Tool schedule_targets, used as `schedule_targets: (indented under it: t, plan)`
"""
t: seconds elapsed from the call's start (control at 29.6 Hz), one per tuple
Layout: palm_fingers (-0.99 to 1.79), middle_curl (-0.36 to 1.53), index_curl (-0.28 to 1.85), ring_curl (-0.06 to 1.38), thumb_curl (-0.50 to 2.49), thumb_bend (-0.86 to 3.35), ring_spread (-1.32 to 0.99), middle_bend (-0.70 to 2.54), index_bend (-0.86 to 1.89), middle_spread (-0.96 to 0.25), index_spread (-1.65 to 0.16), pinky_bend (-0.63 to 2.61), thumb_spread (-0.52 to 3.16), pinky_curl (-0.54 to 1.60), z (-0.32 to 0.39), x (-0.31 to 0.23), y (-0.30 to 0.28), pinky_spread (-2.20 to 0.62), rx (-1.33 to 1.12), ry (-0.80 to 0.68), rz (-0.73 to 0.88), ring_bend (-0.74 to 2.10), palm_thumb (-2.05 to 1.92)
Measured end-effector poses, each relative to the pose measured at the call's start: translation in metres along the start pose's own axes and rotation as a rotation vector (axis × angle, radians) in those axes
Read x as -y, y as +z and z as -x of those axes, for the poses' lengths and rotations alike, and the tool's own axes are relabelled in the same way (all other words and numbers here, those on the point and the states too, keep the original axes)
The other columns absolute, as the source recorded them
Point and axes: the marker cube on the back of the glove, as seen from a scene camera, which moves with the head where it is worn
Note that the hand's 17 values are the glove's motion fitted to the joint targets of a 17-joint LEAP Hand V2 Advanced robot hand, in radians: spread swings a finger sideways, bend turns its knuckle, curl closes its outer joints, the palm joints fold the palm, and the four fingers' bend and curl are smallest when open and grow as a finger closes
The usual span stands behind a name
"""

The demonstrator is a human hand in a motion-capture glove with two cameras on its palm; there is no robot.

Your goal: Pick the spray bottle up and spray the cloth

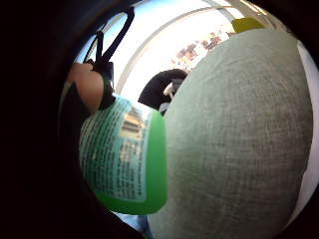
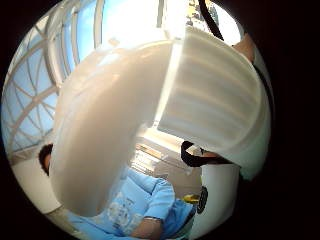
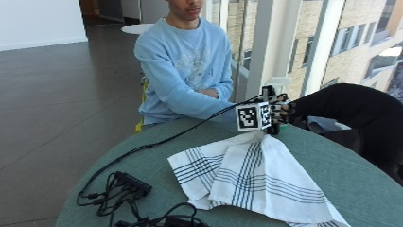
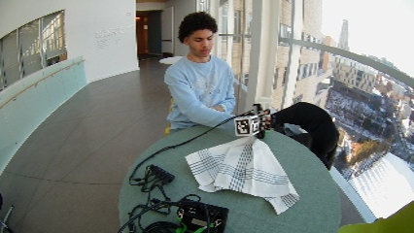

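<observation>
Spray bottle in hand above cloth's edge

The right hand wore a black glove, and the arm behind it was covered by a black sleeve that ran from the wrist out to the right edge of the scene. In the palm views, thin black straps looped over the fingers, and a black band circled one finger. A ribbed white plastic piece curved across the palm by the thumb.
</observation>
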Motion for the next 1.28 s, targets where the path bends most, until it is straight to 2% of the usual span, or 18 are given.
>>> schedule_targets:
  t: [0.78,0.91,1.05,1.28]
  plan:
    - [1.03,0.36,0.42,0.37,0.53,-0.02,-0.10,0.17,0.15,-0.11,-0.26,0.20,1.01,0.38,-0.014,-0.006,0.009,0.01,-0.021,0.015,-0.060,0.34,0.89]
    - [0.89,0.38,0.34,0.39,0.51,-0.04,-0.10,0.21,-0.04,-0.10,-0.31,0.29,1.02,0.41,-0.002,-0.016,0.001,0.02,-0.045,0.018,-0.072,0.37,0.86]
    - [0.76,0.39,0.29,0.40,0.47,-0.06,-0.09,0.23,-0.02,-0.10,-0.33,0.36,1.01,0.43,0.014,-0.038,-0.015,0.04,-0.119,0.012,-0.083,0.38,0.79]
    - [0.74,0.40,0.24,0.38,0.42,-0.06,-0.08,0.24,0.07,-0.09,-0.34,0.39,1.00,0.42,0.036,-0.092,-0.070,0.06,-0.403,0.004,-0.016,0.38,0.68]
